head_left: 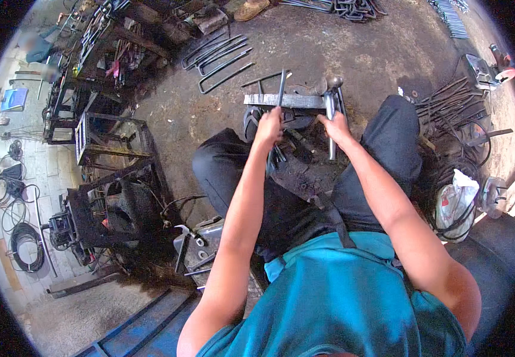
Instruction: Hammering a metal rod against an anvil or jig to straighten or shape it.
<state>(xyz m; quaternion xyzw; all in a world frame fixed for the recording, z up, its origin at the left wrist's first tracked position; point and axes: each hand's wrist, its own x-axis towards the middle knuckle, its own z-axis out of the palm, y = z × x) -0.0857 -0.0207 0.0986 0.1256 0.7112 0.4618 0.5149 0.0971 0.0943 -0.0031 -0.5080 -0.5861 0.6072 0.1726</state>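
My left hand [268, 127] is closed around a thin metal rod [282, 89], whose upper end rises in front of a pale steel block [302, 102]. My right hand [337, 127] grips a hammer [330, 106] by its shiny, pipe-like handle. The hammer's rounded head [334, 83] is at the far end, by the right end of the block. Below the left fist, the rod's lower part is hard to separate from other dark rods. Both hands are between my spread knees, just on the near side of the block.
Several bent U-shaped rods [225, 56] lie on the floor ahead, with more piled [353, 8] farther off. A claw hammer [189, 234] lies by my left thigh. Dark machine frames [114, 208] stand left. Rusty rods [448, 107] and a white bag [457, 205] are right.
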